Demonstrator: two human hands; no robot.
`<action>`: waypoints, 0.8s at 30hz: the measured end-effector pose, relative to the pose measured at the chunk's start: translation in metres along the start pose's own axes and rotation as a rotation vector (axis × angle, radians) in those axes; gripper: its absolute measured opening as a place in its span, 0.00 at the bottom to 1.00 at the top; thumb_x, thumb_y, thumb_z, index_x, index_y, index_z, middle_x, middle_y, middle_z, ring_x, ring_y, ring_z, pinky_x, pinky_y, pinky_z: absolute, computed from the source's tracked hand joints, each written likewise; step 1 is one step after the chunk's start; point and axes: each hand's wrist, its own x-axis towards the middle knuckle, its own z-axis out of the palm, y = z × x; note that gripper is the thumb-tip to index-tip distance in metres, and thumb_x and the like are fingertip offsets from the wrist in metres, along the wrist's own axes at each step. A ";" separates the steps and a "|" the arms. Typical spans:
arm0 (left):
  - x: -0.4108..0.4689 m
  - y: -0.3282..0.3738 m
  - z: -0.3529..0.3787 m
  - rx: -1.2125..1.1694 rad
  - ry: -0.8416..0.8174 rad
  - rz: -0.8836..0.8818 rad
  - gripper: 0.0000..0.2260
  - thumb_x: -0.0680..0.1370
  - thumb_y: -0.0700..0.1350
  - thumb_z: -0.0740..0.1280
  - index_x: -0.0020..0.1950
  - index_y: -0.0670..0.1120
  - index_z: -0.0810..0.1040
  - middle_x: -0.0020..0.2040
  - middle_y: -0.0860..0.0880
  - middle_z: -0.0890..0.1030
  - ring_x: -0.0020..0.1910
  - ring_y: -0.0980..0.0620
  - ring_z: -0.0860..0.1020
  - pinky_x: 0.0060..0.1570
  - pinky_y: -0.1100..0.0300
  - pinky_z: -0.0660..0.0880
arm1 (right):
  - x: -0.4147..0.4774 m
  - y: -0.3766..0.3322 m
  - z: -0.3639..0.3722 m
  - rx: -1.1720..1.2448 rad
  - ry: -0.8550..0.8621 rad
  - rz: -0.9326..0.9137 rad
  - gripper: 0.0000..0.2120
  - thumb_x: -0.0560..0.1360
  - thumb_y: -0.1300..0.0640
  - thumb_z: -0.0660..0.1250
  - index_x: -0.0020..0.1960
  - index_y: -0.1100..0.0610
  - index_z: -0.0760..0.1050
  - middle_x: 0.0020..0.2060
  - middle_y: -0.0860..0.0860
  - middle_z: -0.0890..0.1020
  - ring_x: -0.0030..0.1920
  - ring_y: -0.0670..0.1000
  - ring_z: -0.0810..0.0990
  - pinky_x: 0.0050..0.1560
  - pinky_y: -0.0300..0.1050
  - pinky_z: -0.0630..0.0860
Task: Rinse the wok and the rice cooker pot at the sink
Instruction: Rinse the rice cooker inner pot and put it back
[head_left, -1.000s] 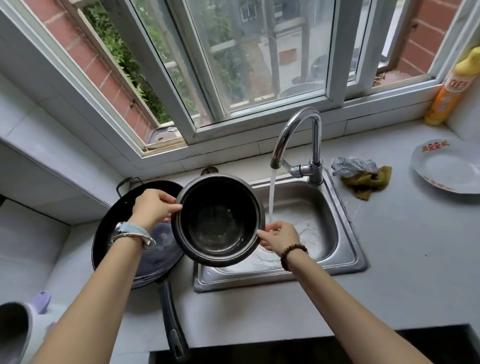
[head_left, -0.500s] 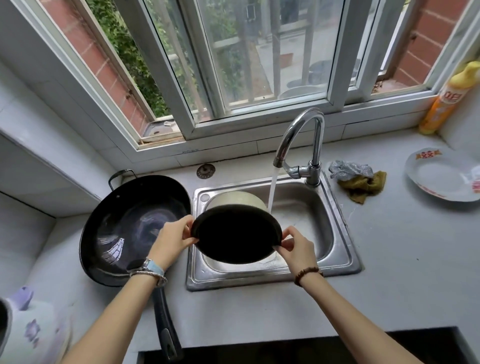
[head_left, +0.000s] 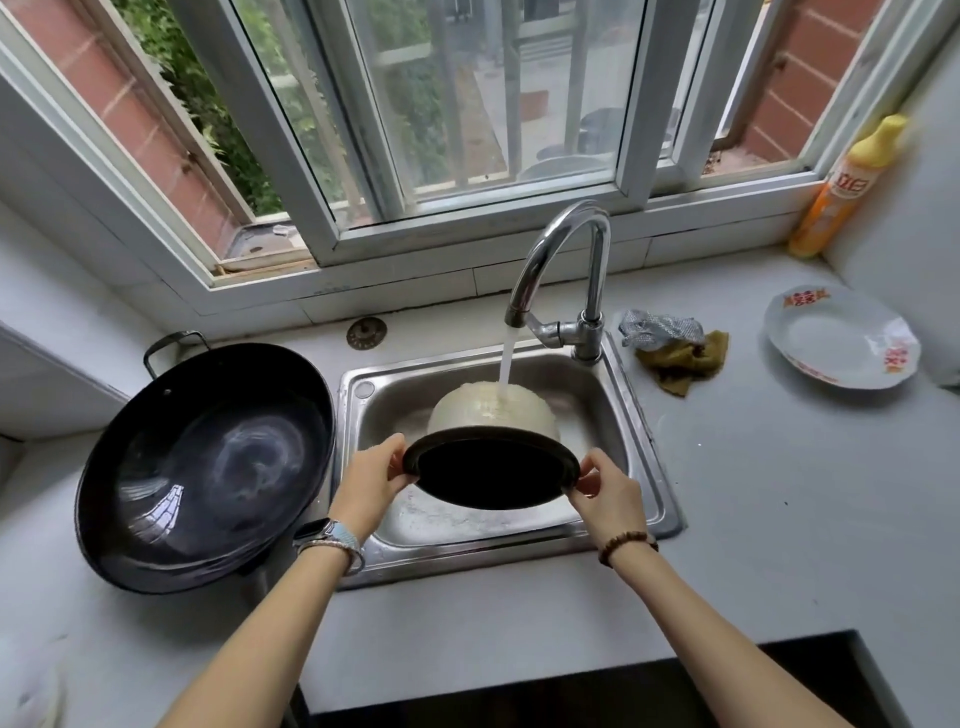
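The rice cooker pot (head_left: 493, 410) is tipped on its side over the steel sink (head_left: 644, 447), its dark mouth facing me and its pale outer wall up. Water from the running faucet (head_left: 561, 260) falls onto that outer wall. My left hand (head_left: 371, 483) grips the rim on the left and my right hand (head_left: 605, 491) grips it on the right. The black wok (head_left: 202, 467) sits on the counter left of the sink, its rim overlapping the sink's left edge, its long handle hidden behind my left forearm.
A grey scouring cloth on a green rag (head_left: 675, 348) lies right of the faucet. A white plate (head_left: 841, 343) and an orange detergent bottle (head_left: 847, 187) stand at the far right. A white window frame runs behind the sink. A dark surface borders the counter's near edge.
The pot moved from above the wok's edge to the right and down into the sink, and tipped so that the water now hits its outer wall. Both hands stayed on the rim.
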 end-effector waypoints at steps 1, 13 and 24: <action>0.002 0.003 0.003 0.004 0.003 0.008 0.20 0.72 0.40 0.75 0.35 0.52 0.63 0.32 0.50 0.78 0.36 0.48 0.78 0.38 0.57 0.74 | 0.000 0.003 -0.002 -0.008 0.012 0.001 0.13 0.70 0.59 0.73 0.37 0.54 0.68 0.30 0.49 0.79 0.33 0.45 0.78 0.33 0.34 0.70; 0.020 0.026 0.019 0.063 0.012 0.137 0.17 0.72 0.41 0.74 0.38 0.48 0.65 0.34 0.52 0.77 0.36 0.50 0.78 0.38 0.54 0.76 | 0.002 0.026 -0.016 -0.047 0.122 0.070 0.11 0.69 0.60 0.75 0.38 0.59 0.71 0.29 0.50 0.77 0.35 0.52 0.76 0.34 0.41 0.71; 0.006 0.014 -0.007 0.192 0.096 0.186 0.18 0.74 0.42 0.73 0.39 0.49 0.62 0.33 0.50 0.72 0.31 0.49 0.71 0.31 0.59 0.66 | 0.009 0.011 0.005 0.047 0.028 0.082 0.15 0.69 0.58 0.75 0.35 0.57 0.67 0.26 0.48 0.73 0.31 0.48 0.69 0.33 0.42 0.70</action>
